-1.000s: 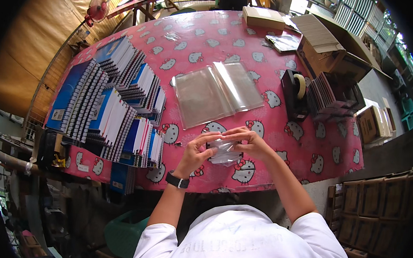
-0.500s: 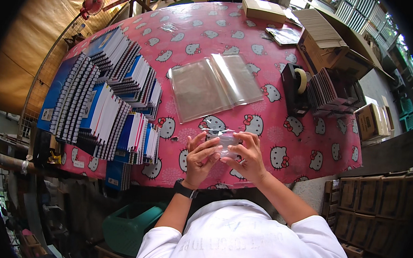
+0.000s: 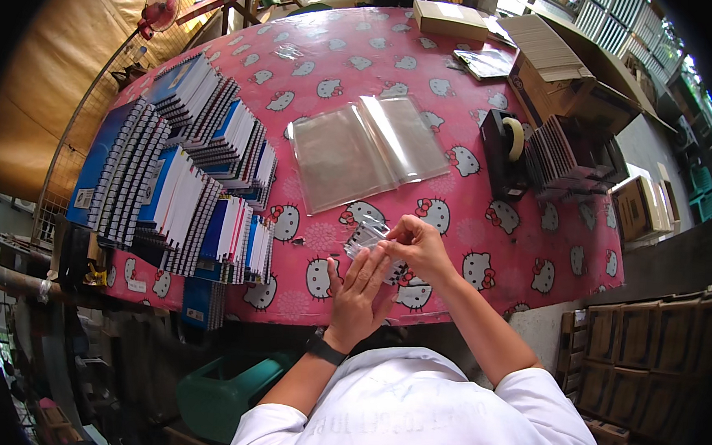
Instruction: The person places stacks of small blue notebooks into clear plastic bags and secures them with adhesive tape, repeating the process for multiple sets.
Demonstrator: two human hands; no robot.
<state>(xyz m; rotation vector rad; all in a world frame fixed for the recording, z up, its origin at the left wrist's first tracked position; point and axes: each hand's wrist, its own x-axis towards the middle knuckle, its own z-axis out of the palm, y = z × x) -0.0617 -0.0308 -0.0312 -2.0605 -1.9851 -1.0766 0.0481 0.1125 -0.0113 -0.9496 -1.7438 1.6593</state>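
Note:
A small, crinkled piece of clear plastic lies at the near side of the pink patterned table, partly covered by my fingers. My left hand rests flat against its near edge, fingers stretched out. Above it, my right hand pinches the plastic between thumb and fingertips, the other fingers curled in. Whether the plastic is a single sheet or a small bag, I cannot tell. Just beyond my hands, larger clear plastic sleeves are spread flat in two overlapping piles.
Stacks of spiral notebooks fill the table's left side. To the right stand a black tape dispenser, a stack of dark notebooks and an open cardboard box. A flat carton lies at the back; a green stool is below left.
My left hand has flattened and lowered onto the plastic. My right hand has closed into a pinch, and the plastic, earlier raised between both hands, is now down at the table.

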